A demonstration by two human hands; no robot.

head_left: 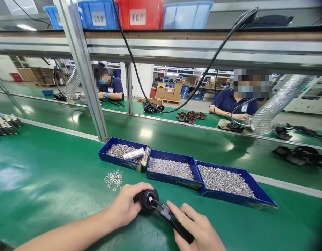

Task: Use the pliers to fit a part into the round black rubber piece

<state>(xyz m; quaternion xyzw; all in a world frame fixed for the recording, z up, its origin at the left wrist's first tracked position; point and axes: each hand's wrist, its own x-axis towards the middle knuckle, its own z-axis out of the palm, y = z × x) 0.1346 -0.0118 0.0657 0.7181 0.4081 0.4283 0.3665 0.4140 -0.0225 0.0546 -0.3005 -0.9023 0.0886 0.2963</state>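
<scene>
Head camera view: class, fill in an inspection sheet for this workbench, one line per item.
Surface: green bench mat, glossy with light reflections.
Job's things: round black part on the mat; black pliers with tips at its centre.
Clutter: three blue trays of silvery screws; loose washers beside them.
Grips: left hand holds the round part; right hand holds the pliers' handles.
Cables: black cable hangs from the overhead rail in a loop.
Surroundings: two seated persons across the conveyor; blue and red bins on the top shelf; flexible silver duct.
</scene>
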